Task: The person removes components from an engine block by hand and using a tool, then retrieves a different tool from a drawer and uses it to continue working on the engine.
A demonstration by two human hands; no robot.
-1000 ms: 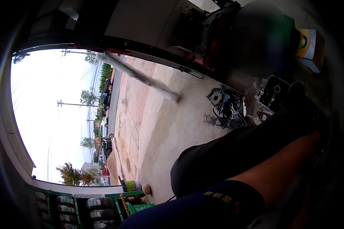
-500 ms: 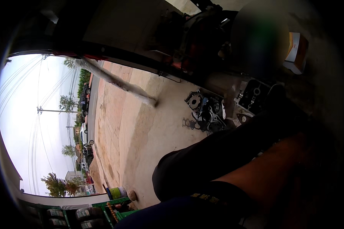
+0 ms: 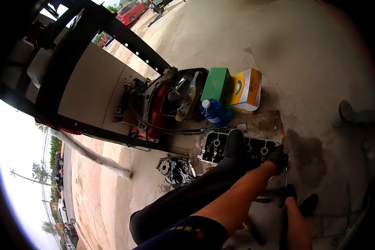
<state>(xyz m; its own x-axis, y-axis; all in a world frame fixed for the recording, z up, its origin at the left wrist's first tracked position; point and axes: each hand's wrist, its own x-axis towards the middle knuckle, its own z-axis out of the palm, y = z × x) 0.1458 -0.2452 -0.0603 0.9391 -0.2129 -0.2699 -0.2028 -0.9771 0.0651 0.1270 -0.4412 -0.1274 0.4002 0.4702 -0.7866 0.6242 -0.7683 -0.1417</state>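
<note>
My left hand [image 3: 278, 159], in a dark glove, is at the right end of an engine valve cover [image 3: 256, 150], a silver-edged part with a black inside that lies on the ground. Its fingers look closed, but what they hold is hidden. Lower down, my right hand [image 3: 287, 193], gloved too, has its fingers closed at the lower end of a thin metal rod [image 3: 286, 178]. This rod spans the gap between both hands. My dark shoe [image 3: 236, 143] and trouser leg cover the middle of the valve cover.
Metal engine parts [image 3: 176, 171] lie left of my leg. Beyond the valve cover are a blue bottle [image 3: 212, 111], a green box [image 3: 215, 83], a yellow-and-white box [image 3: 243, 89] and a red-and-black car part [image 3: 156, 104]. A black lift frame [image 3: 66, 58] stands left.
The view has swung right and levelled. Both my hands, the rod and the boxes now show clearly; before, the hands were lost in shadow or out of view.
</note>
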